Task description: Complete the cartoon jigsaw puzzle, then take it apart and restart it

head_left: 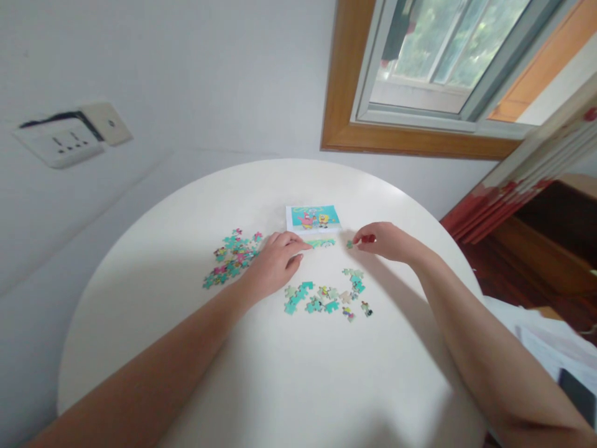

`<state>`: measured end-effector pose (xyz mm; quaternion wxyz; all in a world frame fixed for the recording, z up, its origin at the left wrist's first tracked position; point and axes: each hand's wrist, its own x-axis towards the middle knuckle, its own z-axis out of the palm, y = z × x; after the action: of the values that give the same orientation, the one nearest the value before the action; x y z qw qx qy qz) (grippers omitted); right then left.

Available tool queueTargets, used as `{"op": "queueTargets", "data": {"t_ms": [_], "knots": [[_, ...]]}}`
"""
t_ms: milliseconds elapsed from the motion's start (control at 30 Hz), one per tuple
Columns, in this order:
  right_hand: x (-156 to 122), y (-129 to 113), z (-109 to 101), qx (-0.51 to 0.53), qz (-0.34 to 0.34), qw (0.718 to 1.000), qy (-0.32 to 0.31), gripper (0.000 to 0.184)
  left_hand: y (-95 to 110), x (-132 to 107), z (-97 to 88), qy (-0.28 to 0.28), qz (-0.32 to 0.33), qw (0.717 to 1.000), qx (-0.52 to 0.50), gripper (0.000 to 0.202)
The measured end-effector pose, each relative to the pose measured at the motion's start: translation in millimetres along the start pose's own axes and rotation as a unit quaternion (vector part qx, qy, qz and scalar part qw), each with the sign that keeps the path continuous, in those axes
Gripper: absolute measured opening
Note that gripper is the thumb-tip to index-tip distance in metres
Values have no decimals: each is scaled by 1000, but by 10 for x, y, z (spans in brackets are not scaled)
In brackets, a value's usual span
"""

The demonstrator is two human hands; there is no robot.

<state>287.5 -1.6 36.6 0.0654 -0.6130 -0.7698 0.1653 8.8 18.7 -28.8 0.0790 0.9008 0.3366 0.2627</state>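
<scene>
A joined strip of jigsaw pieces lies just below a small box with a teal cartoon picture. My left hand rests flat on the table, its index fingertip at the strip's left end and its fingers apart. To the right of the strip, my right hand pinches a teal puzzle piece between thumb and fingers, at or close to the tabletop. Left of my left hand is a heap of loose puzzle pieces. Nearer to me lie joined teal pieces and several scattered ones.
The round white table stands against a wall with a socket. A wood-framed window is at the upper right, beside a red and white curtain. Papers and a dark flat object lie off the table's right side.
</scene>
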Motion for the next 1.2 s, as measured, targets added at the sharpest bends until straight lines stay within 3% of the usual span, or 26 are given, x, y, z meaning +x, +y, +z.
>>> {"op": "queueTargets", "data": {"t_ms": [167,267,533,700,833,1067,1200], "knots": [[-174,-181,-104,8,-65,984,-165,24,11,5,-2,-4,-8,1000,4,32],[-238,-297,-112,-7,-81,975,-205,26,17,6,-8,-5,-10,1000,6,33],[-265,-277,-66,-22,-87,980,-175,21,14,10,-18,-4,-8,1000,-1,33],[-293,-325,-98,-26,-84,988,-125,21,6,9,-11,-2,-5,1000,1,32],[-331,-482,-59,18,-151,972,-181,17,2,5,-8,-6,-5,1000,8,31],[-302,-493,116,-1,-167,965,-202,10,-5,-2,2,-1,-3,1000,7,31],[-265,-484,95,1,-162,976,-142,12,0,-3,4,-1,-6,1000,8,31]]}}
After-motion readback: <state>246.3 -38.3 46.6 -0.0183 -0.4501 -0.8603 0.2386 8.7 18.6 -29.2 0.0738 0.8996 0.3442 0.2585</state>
